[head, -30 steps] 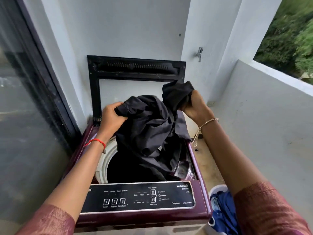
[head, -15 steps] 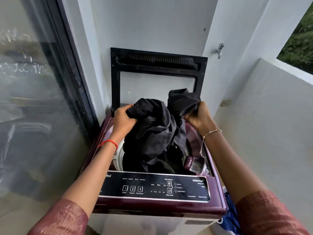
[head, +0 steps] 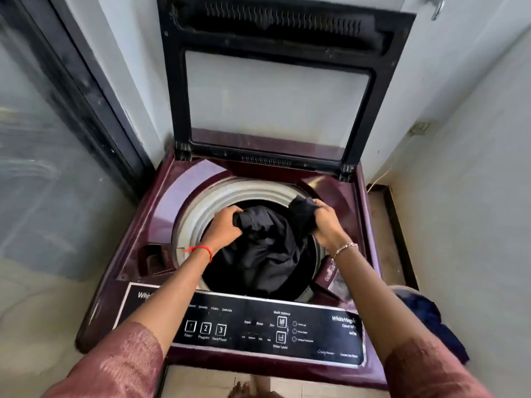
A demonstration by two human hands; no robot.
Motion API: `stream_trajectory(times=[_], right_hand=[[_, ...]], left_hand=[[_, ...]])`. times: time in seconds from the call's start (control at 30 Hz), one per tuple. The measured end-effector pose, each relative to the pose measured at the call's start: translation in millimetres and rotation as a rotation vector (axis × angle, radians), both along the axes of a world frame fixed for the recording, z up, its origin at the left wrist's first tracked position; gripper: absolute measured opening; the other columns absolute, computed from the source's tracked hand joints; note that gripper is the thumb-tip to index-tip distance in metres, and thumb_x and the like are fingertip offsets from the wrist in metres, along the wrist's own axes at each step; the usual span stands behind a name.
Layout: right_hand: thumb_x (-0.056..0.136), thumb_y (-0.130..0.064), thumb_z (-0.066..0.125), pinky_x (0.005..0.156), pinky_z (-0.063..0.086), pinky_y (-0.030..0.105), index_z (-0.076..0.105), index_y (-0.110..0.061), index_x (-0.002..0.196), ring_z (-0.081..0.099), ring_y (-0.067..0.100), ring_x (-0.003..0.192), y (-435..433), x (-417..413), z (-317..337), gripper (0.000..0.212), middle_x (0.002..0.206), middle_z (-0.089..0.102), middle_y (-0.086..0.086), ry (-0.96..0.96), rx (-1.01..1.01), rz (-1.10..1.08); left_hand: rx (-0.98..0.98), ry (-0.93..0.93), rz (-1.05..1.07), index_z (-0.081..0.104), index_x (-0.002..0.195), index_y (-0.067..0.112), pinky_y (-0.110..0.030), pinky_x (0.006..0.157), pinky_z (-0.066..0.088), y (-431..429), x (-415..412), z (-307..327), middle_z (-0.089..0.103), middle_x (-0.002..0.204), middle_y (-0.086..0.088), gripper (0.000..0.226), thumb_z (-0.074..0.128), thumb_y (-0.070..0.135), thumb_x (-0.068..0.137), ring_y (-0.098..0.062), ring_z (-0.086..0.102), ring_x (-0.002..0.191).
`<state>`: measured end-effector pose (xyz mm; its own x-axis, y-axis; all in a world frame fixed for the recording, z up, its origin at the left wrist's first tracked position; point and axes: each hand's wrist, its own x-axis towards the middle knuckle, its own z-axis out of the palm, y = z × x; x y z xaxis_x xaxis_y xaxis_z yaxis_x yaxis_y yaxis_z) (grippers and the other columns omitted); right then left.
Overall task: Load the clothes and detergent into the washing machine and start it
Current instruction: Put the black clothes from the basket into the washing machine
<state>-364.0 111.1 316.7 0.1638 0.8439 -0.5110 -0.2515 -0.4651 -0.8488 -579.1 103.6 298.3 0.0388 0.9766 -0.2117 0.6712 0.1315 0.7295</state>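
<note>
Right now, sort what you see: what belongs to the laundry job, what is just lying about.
Job: black garment, gripped by left hand and right hand; washing machine; control panel; blue clothes.
Lying about: wall tap; glass door.

Washing machine on floor

One head-worn camera looks steeply down from close above into the open-topped washing machine.
</note>
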Motion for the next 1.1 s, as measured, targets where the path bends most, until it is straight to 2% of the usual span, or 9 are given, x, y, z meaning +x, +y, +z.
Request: stream_trajectory(times=[0.07, 0.2, 0.27, 0.37, 0.5, 0.83, 0.93, 1.03, 1.1], right_hand=[[0.086, 0.010, 0.035, 0.054, 0.039, 0.026, 0.061, -0.011, 0.084, 0.049, 0.017, 0.056, 9, 3, -31, 0.034, 0.068, 0.056, 0.006, -0.259, -0.044, 0.107], [0.082, 0.006, 0.045, 0.054, 0.039, 0.025, 0.056, -0.005, 0.115, 0.049, 0.016, 0.057, 19, 0, -77, 0.036, 0.069, 0.055, 0.004, -0.626, -0.192, 0.393], [0.082, 0.001, 0.051, 0.071, 0.045, 0.026, 0.050, -0.006, 0.128, 0.060, 0.022, 0.079, 21, -3, -85, 0.047, 0.090, 0.063, 0.011, -0.702, -0.246, 0.566], [0.083, -0.002, 0.057, 0.093, 0.040, 0.024, 0.044, -0.005, 0.135, 0.053, 0.025, 0.119, 19, -6, -91, 0.053, 0.128, 0.056, 0.015, -0.801, -0.326, 0.788], [0.082, -0.005, 0.062, 0.097, 0.040, 0.026, 0.049, -0.001, 0.130, 0.050, 0.027, 0.122, 15, -8, -96, 0.050, 0.131, 0.055, 0.016, -0.830, -0.380, 0.890], [0.084, -0.008, 0.060, 0.087, 0.042, 0.025, 0.063, -0.001, 0.113, 0.057, 0.027, 0.111, 11, -8, -52, 0.030, 0.114, 0.064, 0.015, -0.875, -0.208, 0.907], [0.083, -0.007, 0.061, 0.087, 0.043, 0.027, 0.065, -0.002, 0.110, 0.057, 0.026, 0.108, 2, -3, -29, 0.027, 0.107, 0.064, 0.013, -0.910, -0.107, 0.872], [0.083, -0.002, 0.058, 0.071, 0.044, 0.024, 0.066, -0.001, 0.108, 0.056, 0.021, 0.087, -11, 8, -1, 0.027, 0.093, 0.063, 0.012, -0.948, 0.002, 0.761], [0.082, 0.000, 0.053, 0.075, 0.044, 0.025, 0.067, -0.001, 0.105, 0.058, 0.021, 0.086, -24, 18, 17, 0.027, 0.094, 0.067, 0.014, -0.979, 0.089, 0.636]], left_hand=[[-0.193, 0.078, -0.082, 0.045, 0.131, 0.007, -0.028, 0.098, 0.035, 9, 4, -23, 0.044, 0.131, -0.017, 0.061, 0.069, 0.001, 0.075, -0.029, 0.046, 0.122], [-0.402, 0.160, -0.143, 0.030, 0.142, 0.008, -0.032, 0.109, 0.030, 20, 8, -61, 0.027, 0.144, -0.017, 0.075, 0.071, 0.016, 0.080, -0.032, 0.038, 0.131], [-0.471, 0.232, -0.173, 0.028, 0.143, 0.009, -0.039, 0.113, 0.029, 22, 7, -76, 0.026, 0.145, -0.019, 0.080, 0.073, 0.022, 0.078, -0.036, 0.035, 0.132], [-0.577, 0.287, -0.211, 0.024, 0.145, 0.012, -0.043, 0.112, 0.030, 19, 1, -91, 0.026, 0.147, -0.018, 0.087, 0.074, 0.028, 0.076, -0.037, 0.033, 0.134], [-0.610, 0.298, -0.239, 0.020, 0.146, 0.011, -0.038, 0.111, 0.032, 11, -1, -94, 0.026, 0.147, -0.019, 0.087, 0.072, 0.028, 0.079, -0.033, 0.036, 0.133], [-0.339, 0.222, -0.332, 0.039, 0.137, 0.009, -0.033, 0.107, 0.032, 5, 25, -48, 0.041, 0.138, -0.013, 0.061, 0.067, 0.017, 0.084, -0.026, 0.039, 0.130], [-0.211, 0.132, -0.332, 0.054, 0.123, 0.011, -0.036, 0.102, 0.043, 2, 38, -29, 0.056, 0.122, -0.011, 0.041, 0.065, 0.012, 0.084, -0.024, 0.054, 0.114], [-0.091, 0.060, -0.374, 0.062, 0.110, 0.013, -0.038, 0.097, 0.048, -2, 58, -5, 0.061, 0.102, -0.003, 0.027, 0.064, 0.009, 0.083, -0.020, 0.061, 0.095], [-0.006, 0.018, -0.402, 0.064, 0.108, 0.012, -0.038, 0.095, 0.049, -7, 74, 14, 0.063, 0.099, -0.002, 0.025, 0.063, 0.007, 0.083, -0.020, 0.062, 0.092]])
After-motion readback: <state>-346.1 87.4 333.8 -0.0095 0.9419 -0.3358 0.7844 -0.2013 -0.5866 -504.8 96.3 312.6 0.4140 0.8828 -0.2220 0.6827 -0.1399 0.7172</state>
